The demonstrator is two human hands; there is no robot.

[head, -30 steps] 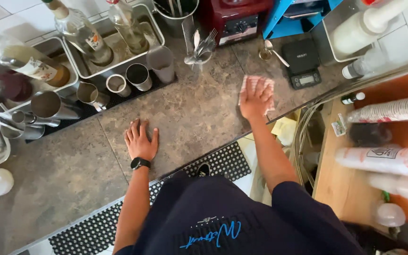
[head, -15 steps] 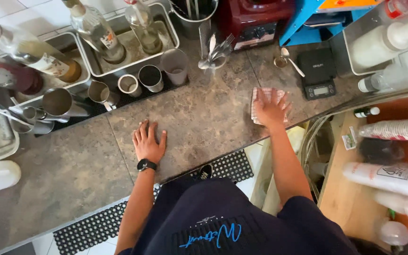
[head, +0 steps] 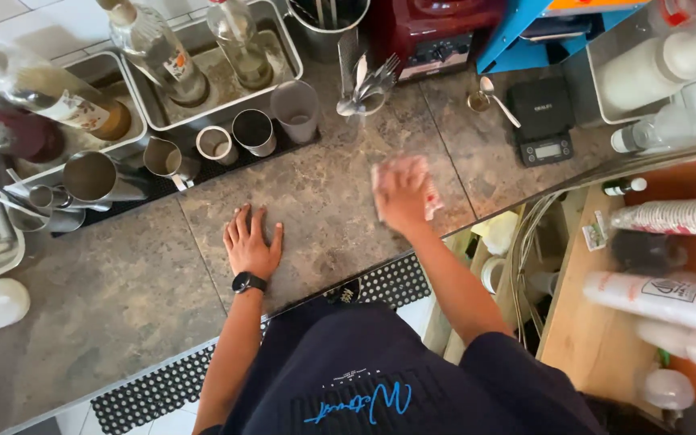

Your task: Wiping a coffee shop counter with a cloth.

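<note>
My left hand lies flat on the brown stone counter, fingers spread, with a black watch at the wrist. Over to the right, my right hand presses a pale pink-and-white cloth onto the counter; the hand is blurred with motion. Most of the cloth is hidden under the palm. A black mat with metal jugs and cups sits just beyond my left hand.
Steel trays with glass bottles line the back. A cup of cutlery, a red blender base, a small black scale and a spoon stand at the back right. Stacks of paper cups lie on a lower wooden shelf at right.
My right hand has slid the cloth leftward along the counter toward the middle. My left hand has stayed planted in place.
</note>
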